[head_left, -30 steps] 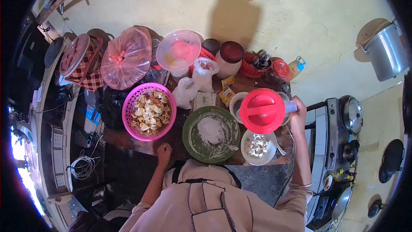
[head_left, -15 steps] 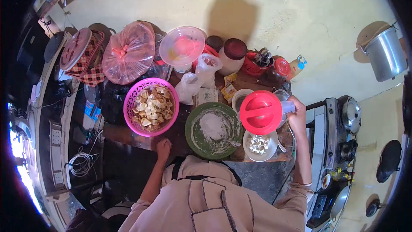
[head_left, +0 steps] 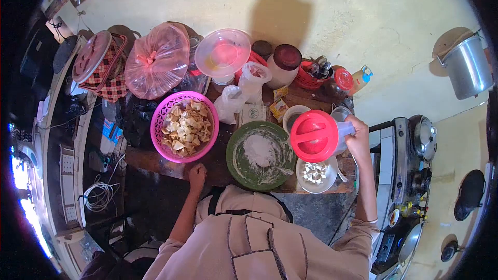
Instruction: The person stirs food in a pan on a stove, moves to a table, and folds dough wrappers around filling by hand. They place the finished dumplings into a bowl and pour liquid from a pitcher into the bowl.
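Observation:
My right hand is closed around the handle of a clear plastic pitcher with a red lid. The pitcher is tilted over the right side of the table, and its lid faces the green bowl. In that bowl lie white powder and a spoon. Just below the pitcher stands a white bowl with white pieces and a spoon handle at its rim. My left hand is curled into a fist at the table's front edge, below a pink basket of pale cut pieces.
Along the back stand a tied pink plastic bag, a clear footed bowl, a jar with a dark red lid and a red basket. A small bowl sits behind the pitcher. A stove is at right.
The view has shifted slightly. Against the table, the pitcher in my right hand has moved a little left and nearer to me. My left hand stays at the table edge.

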